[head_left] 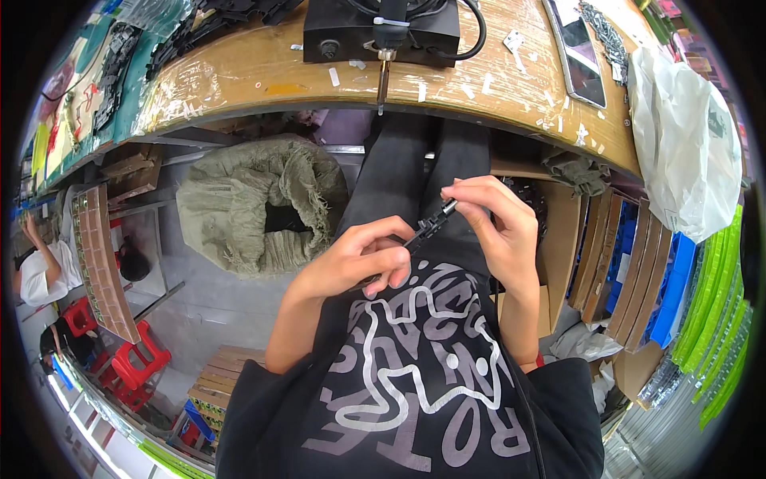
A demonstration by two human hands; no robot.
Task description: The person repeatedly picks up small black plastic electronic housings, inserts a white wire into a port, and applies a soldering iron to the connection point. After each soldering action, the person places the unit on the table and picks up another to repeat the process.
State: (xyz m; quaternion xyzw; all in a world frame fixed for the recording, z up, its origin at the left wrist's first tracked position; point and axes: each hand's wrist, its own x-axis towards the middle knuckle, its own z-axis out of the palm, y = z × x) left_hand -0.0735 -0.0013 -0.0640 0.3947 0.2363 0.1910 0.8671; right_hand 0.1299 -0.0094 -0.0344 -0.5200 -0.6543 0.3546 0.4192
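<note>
A slim black part [431, 227] with a notched body and a round, rod-like end is held between my two hands, over my lap. My left hand [355, 259] has its fingers curled round the lower left end, which they mostly hide. At the upper right, my right hand [504, 223] pinches the rod-like end between thumb and fingertips. Beyond my hands, at the bench edge, a metal-tipped tool [384, 76] points toward me from a black box [331, 33] with a cable. Whether the black part is one piece or two joined cannot be made out.
The wooden bench [279, 84] bears scattered white scraps, black parts [120, 64] at left and a phone [581, 60] at right. A white plastic bag [682, 144] hangs at its right end. An open olive sack [223, 207] stands below; a person [48, 267] is far left.
</note>
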